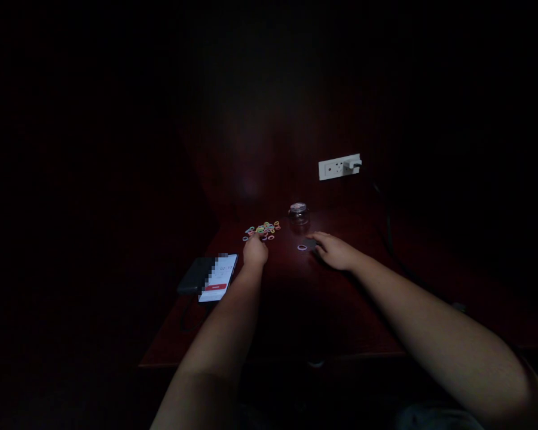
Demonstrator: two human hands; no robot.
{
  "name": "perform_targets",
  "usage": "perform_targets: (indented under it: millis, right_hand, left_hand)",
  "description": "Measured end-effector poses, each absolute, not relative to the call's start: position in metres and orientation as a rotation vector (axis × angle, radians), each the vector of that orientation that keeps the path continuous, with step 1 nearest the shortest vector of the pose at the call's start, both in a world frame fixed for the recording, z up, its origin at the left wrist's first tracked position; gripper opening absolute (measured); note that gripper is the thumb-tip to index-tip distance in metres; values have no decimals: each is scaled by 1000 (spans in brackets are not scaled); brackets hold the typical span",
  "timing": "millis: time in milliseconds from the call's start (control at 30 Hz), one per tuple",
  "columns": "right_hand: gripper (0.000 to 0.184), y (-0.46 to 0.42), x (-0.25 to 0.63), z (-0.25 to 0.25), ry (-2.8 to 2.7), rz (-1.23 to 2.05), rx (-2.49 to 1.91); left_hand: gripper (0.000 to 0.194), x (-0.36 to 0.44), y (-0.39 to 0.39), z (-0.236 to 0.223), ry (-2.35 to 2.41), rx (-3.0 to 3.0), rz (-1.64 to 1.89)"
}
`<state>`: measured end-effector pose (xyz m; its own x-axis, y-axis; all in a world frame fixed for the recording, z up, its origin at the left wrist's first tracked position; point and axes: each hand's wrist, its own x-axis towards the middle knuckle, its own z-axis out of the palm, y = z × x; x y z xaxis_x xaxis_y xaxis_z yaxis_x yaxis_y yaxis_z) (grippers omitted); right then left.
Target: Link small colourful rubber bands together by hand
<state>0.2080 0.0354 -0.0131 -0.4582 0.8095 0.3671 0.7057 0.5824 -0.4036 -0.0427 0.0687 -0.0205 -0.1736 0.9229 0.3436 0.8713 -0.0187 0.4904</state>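
While the left hand [255,249] is at the bands [266,229] near the back edge of the desk [305,322], its grip unclear, the right hand [334,251] is spread beside a lone band [302,249]; picking seems underway, calling for a fingertip pinch.

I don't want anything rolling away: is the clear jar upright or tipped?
Upright: the jar stands on the table, its pale top uppermost.
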Motion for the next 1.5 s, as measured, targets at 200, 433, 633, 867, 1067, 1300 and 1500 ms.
perform_targets:
  millis: [200, 433, 633, 867, 1067, 1300, 1500]
  right_hand:
    - [41, 34, 205, -13, -2271, 265, -1195]
    - [38, 33, 203, -12, -2253, 253, -1196]
    - [36, 32, 202, -9, -2243, 249, -1185]
    - [29, 27, 197, -3, -2120, 284, -1043]
    - [21, 20, 187, -2, -1995, 625, -885]
    - [17, 19, 186, -2, -1990, 629, -923]
    - [17, 17, 187, -1, -1957, 654, -936]
  left_hand:
    - [29, -41, 80, -24, 2085, 2097, 931]
    - [26, -39, 92, -24, 2238, 2104, 833]
    - [21, -38, 85, -16, 2276, 2109, 937]
    - [25, -19, 44, -6, 1541, 2262, 1281]
    - [27, 8, 15, -7, 1171, 2057, 1164]
    - [21, 11, 18, -8, 1149, 1999, 1147]
    - [17, 12, 13, -4, 1088, 2006, 1129]
